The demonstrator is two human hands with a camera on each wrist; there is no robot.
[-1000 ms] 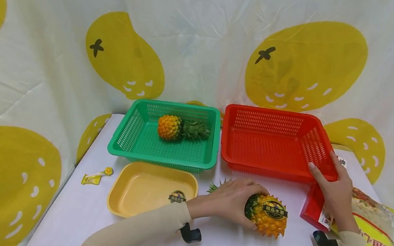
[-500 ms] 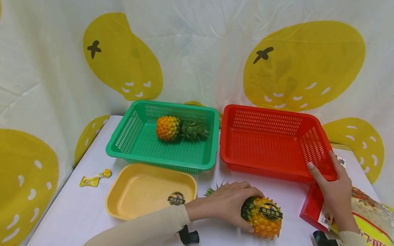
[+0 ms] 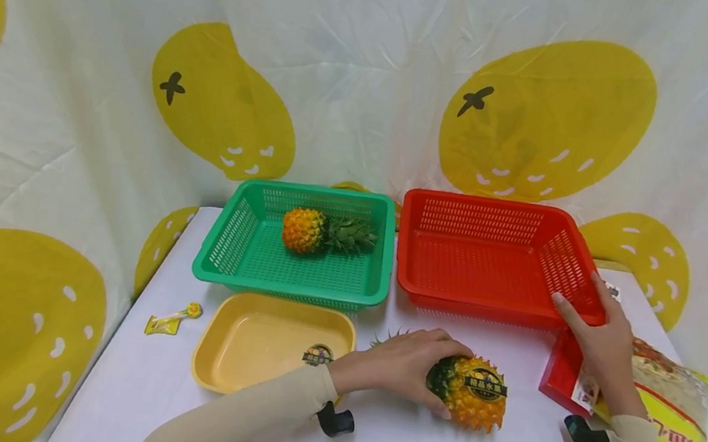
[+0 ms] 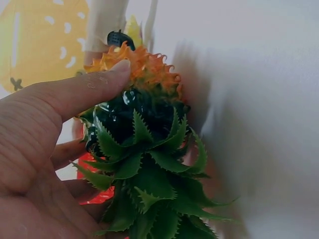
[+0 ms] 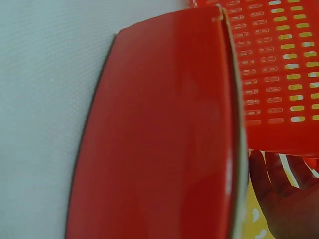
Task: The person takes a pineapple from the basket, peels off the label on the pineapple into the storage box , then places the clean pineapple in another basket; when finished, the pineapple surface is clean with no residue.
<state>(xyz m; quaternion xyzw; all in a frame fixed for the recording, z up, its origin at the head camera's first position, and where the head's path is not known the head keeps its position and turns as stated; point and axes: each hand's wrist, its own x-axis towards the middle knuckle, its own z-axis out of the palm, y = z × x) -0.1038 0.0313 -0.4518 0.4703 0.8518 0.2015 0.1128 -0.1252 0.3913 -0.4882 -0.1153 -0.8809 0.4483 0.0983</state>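
Observation:
My left hand [image 3: 405, 367] grips a small pineapple [image 3: 477, 395] near the base of its crown, close over the white table in front of the red basket [image 3: 483, 305]. The pineapple lies sideways, orange body to the right, with a black label. In the left wrist view, the thumb presses one side of the fruit and the green leaves [image 4: 144, 194] point toward the camera. My right hand [image 3: 606, 348] holds the red basket's front right corner, thumb over the rim and fingers outside. Beneath that hand is a red box [image 3: 562, 372], which fills much of the right wrist view.
A green basket [image 3: 292, 289] with another pineapple [image 3: 304, 230] stands at the back left. Before it sits a yellow tray [image 3: 217, 333], and left of that a wrapped lollipop [image 3: 172, 318]. A plastic food bag [image 3: 675, 415] lies at the right edge.
My left hand has shifted slightly left and toward me with the pineapple. The right hand stays at the red basket's corner.

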